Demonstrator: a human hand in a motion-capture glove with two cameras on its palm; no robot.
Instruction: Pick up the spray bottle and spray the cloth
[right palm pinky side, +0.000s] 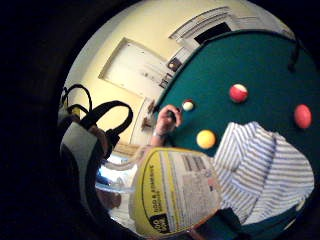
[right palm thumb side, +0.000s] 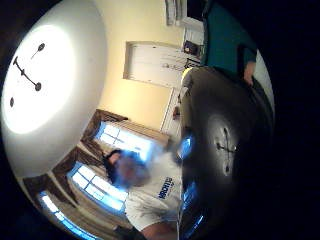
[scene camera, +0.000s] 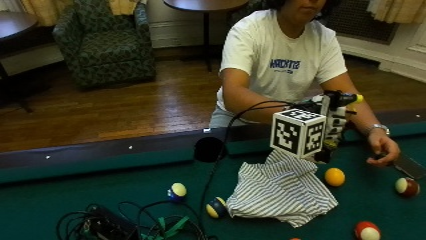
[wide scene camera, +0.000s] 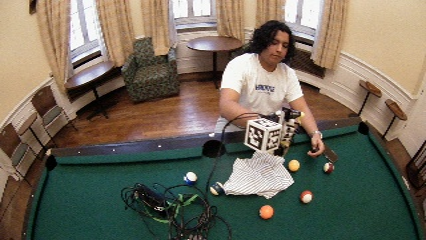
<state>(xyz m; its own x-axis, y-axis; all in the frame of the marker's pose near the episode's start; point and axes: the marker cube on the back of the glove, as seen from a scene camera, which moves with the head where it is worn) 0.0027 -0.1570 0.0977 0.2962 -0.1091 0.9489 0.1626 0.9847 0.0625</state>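
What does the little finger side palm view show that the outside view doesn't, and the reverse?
Only the palm view shows the spray bottle's yellow label, close to the palm, above the striped cloth. Only the outside view shows the blue-and-yellow balls and the cable bundle on the felt. Both show the cloth, the yellow ball beside it, and the bare hand resting on the table.
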